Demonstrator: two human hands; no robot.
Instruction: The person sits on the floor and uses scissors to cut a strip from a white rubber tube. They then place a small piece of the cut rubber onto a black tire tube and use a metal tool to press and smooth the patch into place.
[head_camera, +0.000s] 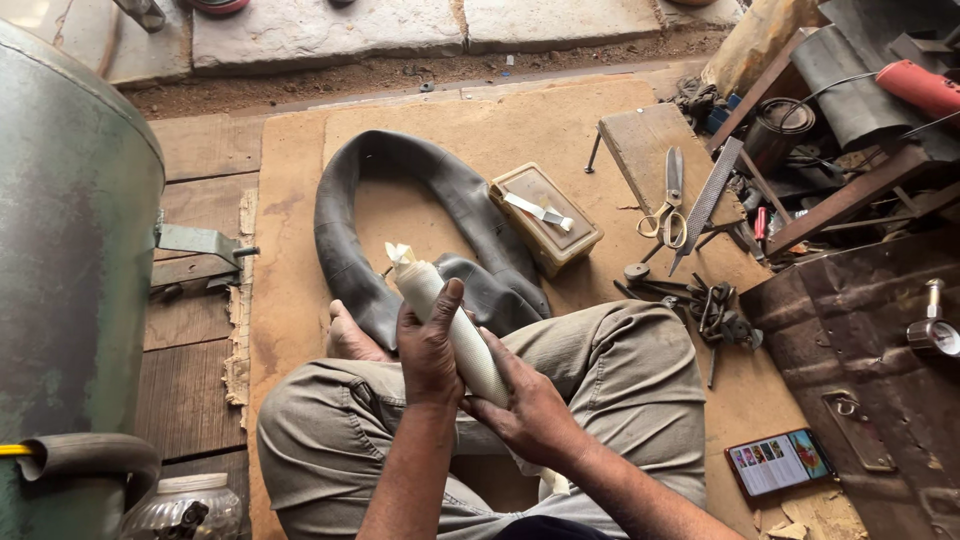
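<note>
left hand (428, 345), right hand (527, 408), both closed round white roll (450, 325)

Two hands: left hand (428, 345), right hand (528, 408), both on one white roll (452, 322). One black inner tube (420, 225). One flat tin box (545, 218). One pair of scissors (668, 208). One metal file (709, 198). One phone (780, 461). One green tank (70, 250). One glass jar (185, 508).

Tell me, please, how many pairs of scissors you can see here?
1: the scissors lie on the small wooden board, right of the rubber inner tube. More may be hidden in the clutter at right.
</note>
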